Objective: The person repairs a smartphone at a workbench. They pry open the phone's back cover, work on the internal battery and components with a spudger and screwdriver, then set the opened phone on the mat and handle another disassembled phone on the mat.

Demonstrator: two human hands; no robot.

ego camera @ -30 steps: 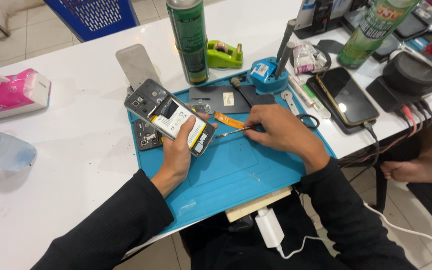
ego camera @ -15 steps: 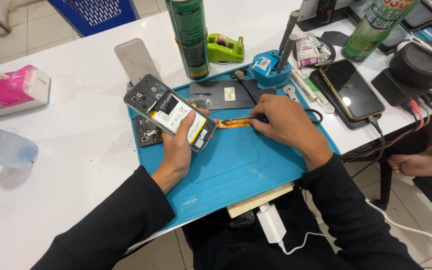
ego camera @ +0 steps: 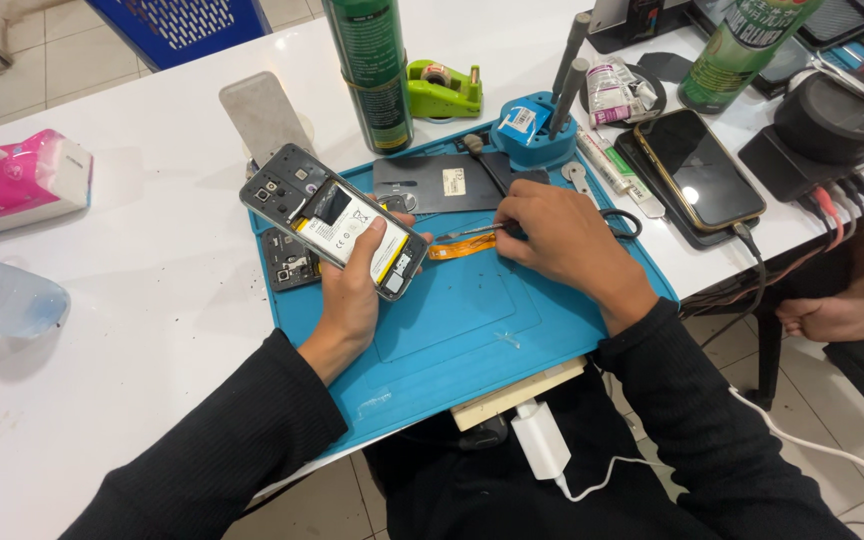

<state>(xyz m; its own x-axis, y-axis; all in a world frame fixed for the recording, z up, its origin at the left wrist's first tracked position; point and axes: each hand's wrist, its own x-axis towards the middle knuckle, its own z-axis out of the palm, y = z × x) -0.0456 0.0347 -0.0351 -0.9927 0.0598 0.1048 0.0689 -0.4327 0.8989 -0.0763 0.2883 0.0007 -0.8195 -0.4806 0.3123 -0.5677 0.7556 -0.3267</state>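
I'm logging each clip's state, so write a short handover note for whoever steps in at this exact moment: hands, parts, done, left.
Left hand: grips the opened phone, back cover off, battery exposed, raised over the blue mat.
Right hand: pinches tweezers, tips at the orange flex cable lying on the mat.
Nearby: dark back cover and a small black cover piece on the mat, blue tool stand behind.
Done: phone opened, flex cable lying outside the phone.
Left: cable not yet lifted; phone not closed.

long black ribbed-cuff sleeves cover both arms; the hands are bare, no rings.
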